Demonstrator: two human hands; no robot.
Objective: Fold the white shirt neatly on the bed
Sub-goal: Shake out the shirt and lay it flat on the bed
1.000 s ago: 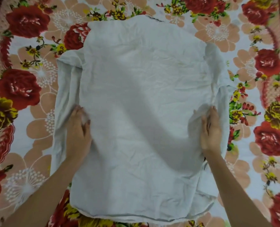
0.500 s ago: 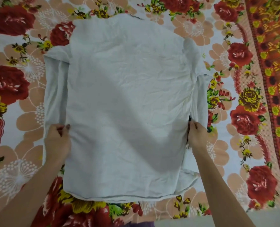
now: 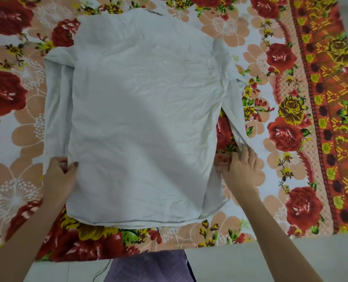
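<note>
The white shirt (image 3: 140,110) lies flat and back-up on the flowered bed sheet (image 3: 291,129), collar end far from me, hem near the bed's front edge. Its left sleeve (image 3: 55,110) runs down along the body. My left hand (image 3: 60,176) pinches the shirt's left side edge by the sleeve end, thumb on top of the cloth. The right sleeve (image 3: 235,110) is drawn outward, away from the body, and my right hand (image 3: 243,165) holds its lower end, fingers curled over the cloth.
The bed's front edge (image 3: 271,239) runs just below the shirt hem, with pale floor beyond it. Purple cloth (image 3: 148,267) of my clothing shows at the bottom centre. A patterned orange border (image 3: 332,98) runs along the sheet's right side.
Both hands slid from the shirt's body out to its side edges. My right hand has taken the right sleeve and pulled it outward, uncovering sheet between sleeve and body. The view shifted back.
</note>
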